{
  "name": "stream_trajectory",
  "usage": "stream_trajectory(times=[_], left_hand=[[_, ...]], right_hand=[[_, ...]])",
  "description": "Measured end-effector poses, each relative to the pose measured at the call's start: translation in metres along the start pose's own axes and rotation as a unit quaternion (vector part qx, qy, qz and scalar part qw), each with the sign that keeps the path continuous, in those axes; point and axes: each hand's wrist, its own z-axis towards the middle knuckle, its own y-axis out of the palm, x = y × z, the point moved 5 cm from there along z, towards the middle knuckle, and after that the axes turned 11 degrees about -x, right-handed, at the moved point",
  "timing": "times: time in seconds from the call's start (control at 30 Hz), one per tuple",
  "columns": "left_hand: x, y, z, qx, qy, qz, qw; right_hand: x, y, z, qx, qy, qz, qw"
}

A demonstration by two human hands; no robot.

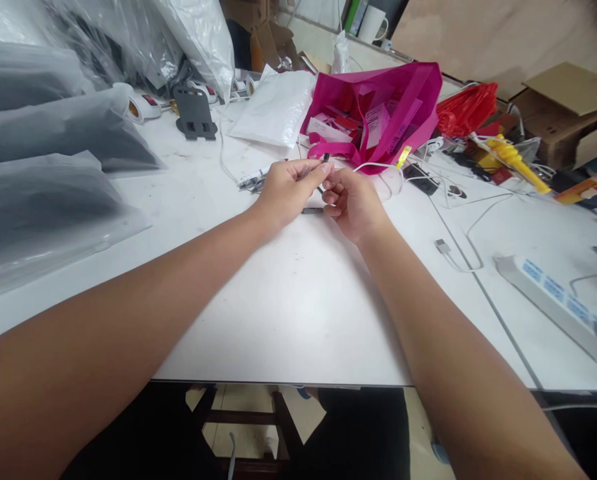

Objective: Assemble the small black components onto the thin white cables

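My left hand (287, 191) and my right hand (352, 203) meet over the white table (288, 300), close to a magenta bag. Between my left thumb and fingers I pinch a thin dark piece (326, 158); its tip pokes up past the thumb, and the rest is too hidden to name. The fingers of my right hand are curled in beside it, touching or nearly touching the left thumb, and what they hold cannot be made out. Under the hands a flat dark-edged object (312, 211) lies on the table. Left of my left hand lies a small bundle of shiny clear-and-dark pieces (252, 181).
The magenta bag (403, 107) holds boxes. A white plastic mailer (276, 107) and a dark phone stand (194, 113) sit at the back. Frosted bags (53, 213) fill the left. A power strip (553, 293) and a cable plug (442, 247) are on the right.
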Motion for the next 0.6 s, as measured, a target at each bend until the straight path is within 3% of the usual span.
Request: stream_trajectory(times=[0.3,0.6], left_hand=[[-0.0014,-0.0002,0.0012,-0.009,0.001,0.002,1.0],[-0.0041,-0.0033,0.0019,0.003,-0.009,0.004,1.0]], right_hand=[[0.0023,-0.0008,0.001,-0.002,0.001,0.03,1.0],[-0.0047,-0.0024,-0.0005,0.054,-0.056,-0.081,0.994]])
